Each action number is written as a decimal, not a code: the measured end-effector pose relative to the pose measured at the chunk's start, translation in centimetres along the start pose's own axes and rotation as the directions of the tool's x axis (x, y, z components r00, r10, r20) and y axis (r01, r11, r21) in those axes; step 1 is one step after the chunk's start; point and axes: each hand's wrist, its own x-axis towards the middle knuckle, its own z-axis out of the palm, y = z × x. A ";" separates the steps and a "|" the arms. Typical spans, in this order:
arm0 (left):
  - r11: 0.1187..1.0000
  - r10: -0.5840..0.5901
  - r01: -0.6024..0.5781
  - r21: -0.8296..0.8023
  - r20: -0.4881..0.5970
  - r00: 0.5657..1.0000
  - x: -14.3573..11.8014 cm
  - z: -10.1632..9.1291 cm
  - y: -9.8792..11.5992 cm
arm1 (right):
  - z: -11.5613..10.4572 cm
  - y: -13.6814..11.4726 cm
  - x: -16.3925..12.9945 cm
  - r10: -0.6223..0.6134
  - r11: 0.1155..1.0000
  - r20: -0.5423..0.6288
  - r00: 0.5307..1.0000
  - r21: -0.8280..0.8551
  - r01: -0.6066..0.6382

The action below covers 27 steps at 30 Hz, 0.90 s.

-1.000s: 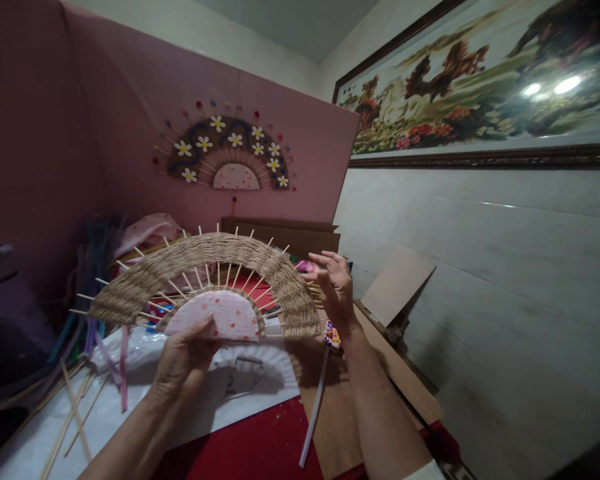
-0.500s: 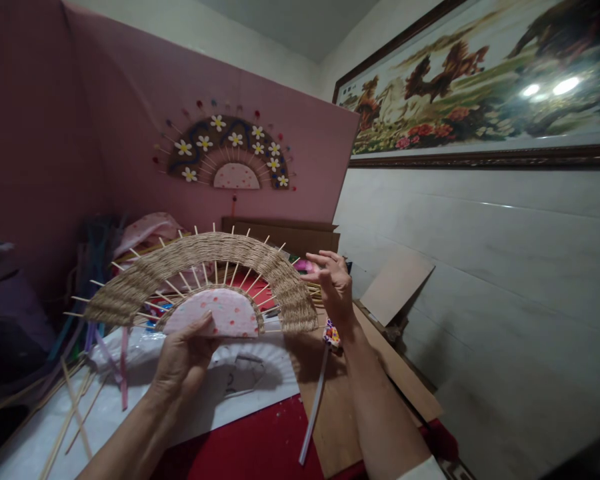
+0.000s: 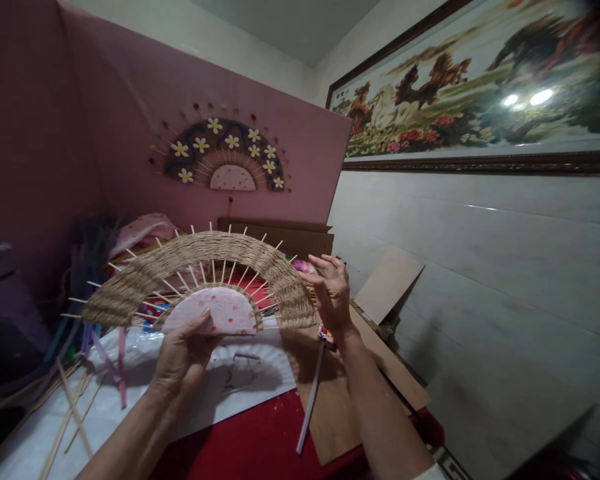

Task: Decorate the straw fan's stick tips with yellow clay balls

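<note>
A woven fan (image 3: 215, 248) of twisted cord on thin wooden sticks is held up over the table. My left hand (image 3: 187, 353) grips it by the pink dotted half-round base (image 3: 233, 312), thumb on the front and fingers behind. At the fan's right end is my right hand (image 3: 333, 290), its fingers raised and apart, holding nothing. Whether that hand touches the woven edge I cannot tell. Below its wrist, a glue gun with a colourful patterned body (image 3: 326, 335) and a clear glue stick (image 3: 310, 400) lies on a brown board (image 3: 330, 413).
A finished fan with white flowers (image 3: 233, 142) hangs on the pink panel (image 3: 310, 153) behind. White paper (image 3: 260, 393) covers part of the red table (image 3: 240, 447). Loose sticks (image 3: 73, 407) and ribbons (image 3: 122, 373) lie at left. A framed horse picture (image 3: 430, 100) hangs on the right wall.
The view has shifted slightly, so the background sits a little further left. The fan stays in my left hand, nearly unmoved. My right hand stays spread by the fan's right end.
</note>
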 end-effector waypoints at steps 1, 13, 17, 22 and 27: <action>1.000 0.003 -0.003 0.003 0.005 1.000 0.0 0.0 0.0 | 0.0 0.0 -0.1 -0.018 0.999 0.021 1.000 -0.039 0.018; 1.000 0.027 -0.026 -0.011 0.023 0.999 0.0 -0.1 0.1 | -1.1 -0.7 -0.4 0.006 0.998 0.004 1.000 -0.069 -0.005; 0.999 0.028 -0.027 -0.026 0.040 0.999 0.0 -0.2 0.0 | -1.1 -0.9 -0.6 -0.043 0.983 0.101 0.994 -0.171 0.060; 0.999 0.039 -0.039 -0.013 0.035 0.999 0.2 -0.3 -0.1 | -0.9 -0.9 -0.8 -0.030 0.980 0.130 0.991 -0.194 0.055; 0.999 0.039 -0.037 -0.036 0.053 0.998 0.3 -0.4 -0.1 | -1.6 -1.5 -1.0 0.009 0.990 0.050 0.999 -0.144 -0.002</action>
